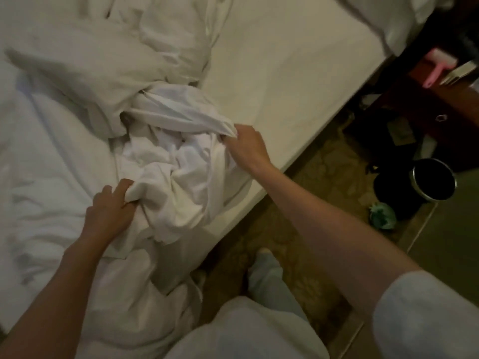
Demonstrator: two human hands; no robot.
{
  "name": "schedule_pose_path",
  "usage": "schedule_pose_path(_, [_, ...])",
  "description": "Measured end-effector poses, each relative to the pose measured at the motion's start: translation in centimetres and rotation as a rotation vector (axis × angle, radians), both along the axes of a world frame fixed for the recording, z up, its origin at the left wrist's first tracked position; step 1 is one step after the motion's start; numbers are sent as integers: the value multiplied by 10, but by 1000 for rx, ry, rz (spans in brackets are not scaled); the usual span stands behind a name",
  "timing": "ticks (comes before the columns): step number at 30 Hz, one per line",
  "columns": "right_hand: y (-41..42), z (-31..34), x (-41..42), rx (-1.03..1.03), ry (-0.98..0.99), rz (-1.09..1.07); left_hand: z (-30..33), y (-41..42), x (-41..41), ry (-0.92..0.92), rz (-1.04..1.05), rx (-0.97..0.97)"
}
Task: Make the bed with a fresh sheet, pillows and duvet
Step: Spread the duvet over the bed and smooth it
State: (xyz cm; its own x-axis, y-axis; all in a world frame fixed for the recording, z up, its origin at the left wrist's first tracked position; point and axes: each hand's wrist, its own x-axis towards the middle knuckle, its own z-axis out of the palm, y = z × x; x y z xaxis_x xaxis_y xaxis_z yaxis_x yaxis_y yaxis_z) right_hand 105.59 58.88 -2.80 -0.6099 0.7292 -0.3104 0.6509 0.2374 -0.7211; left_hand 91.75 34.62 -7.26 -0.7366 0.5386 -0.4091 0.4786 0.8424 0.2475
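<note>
Bunched white cotton sheet [178,161] lies on the bare cream mattress [285,60] near its edge. Left hand [110,211] clutches a lower fold and right hand [246,146] pinches an upper edge, likely to find corners for spreading. Rumpled white duvet [77,60] lies behind.

Both bare forearms reach forward, the left hand [110,208] with fingers curled into a fistful of white sheet [178,174], the right hand [246,146] pinching its upper edge.
</note>
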Motion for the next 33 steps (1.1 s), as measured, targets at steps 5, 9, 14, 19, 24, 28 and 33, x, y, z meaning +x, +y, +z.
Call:
schedule_pose_path(5, [86,71,53,158,56,-10,25,73,65,-183,1,246])
schedule_pose_path(9, [145,87,119,238,105,-125,24,127,112,-275,-92,256])
schedule_pose_path(14, [201,19,186,-30,-191,-425,-6,159,150,-461,-304,-76])
schedule_pose_path(19, [221,-51,162,-207,-512,-342,-21,191,128,-594,-207,-15])
schedule_pose_path(24, [220,-48,62,-306,-408,-15,-23,261,49,-396,520,369])
schedule_pose_path(28, [218,-66,-14,-576,-203,-109,-25,305,-28,-358,1057,569])
schedule_pose_path(33, [221,-101,-74,-840,10,-544,-41,318,-90,-254,1170,802])
